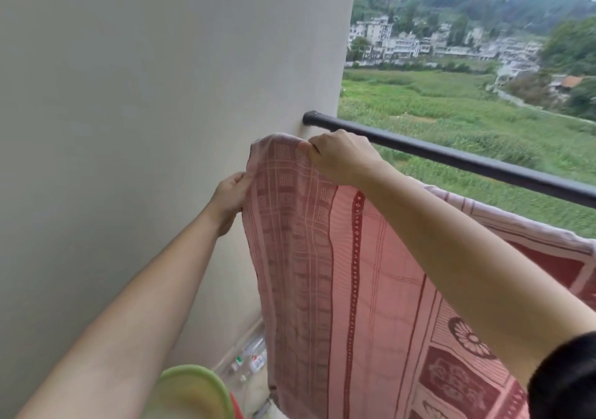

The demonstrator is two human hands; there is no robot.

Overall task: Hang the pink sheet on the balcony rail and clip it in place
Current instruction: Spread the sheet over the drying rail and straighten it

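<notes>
So the pink sheet (354, 273) is not over the balcony rail (467, 160) here. It's held up on the near side of the rail, with its top corner bunched just below the rail's wall end. From there it hangs down in a long drape well under the rail, checked pattern on the wall side and dark red bands and medallions further along.

The right hand (342, 157) is just in front of the rail, close to where the rail meets the wall (161, 96). Its fingers are curled down and pinching the sheet's top edge. I can't tell if the knuckles actually touch the rail. The left hand (230, 197) is lower than the rail and nearer the camera, between the sheet and the wall, with fingers and thumb closed around the sheet's side edge.

Further along the rail, away from the wall, the sheet's pale border runs just beneath the rail on the near side. I honestly can't tell whether it's resting on anything there.

Way below the rail, by the foot of the wall, there's a green basin (193, 389) and a few clear plastic bottles (251, 360) on the floor. Beyond the rail it's all green fields (451, 109), a strip of pale buildings (403, 44) and wooded hills behind them.
</notes>
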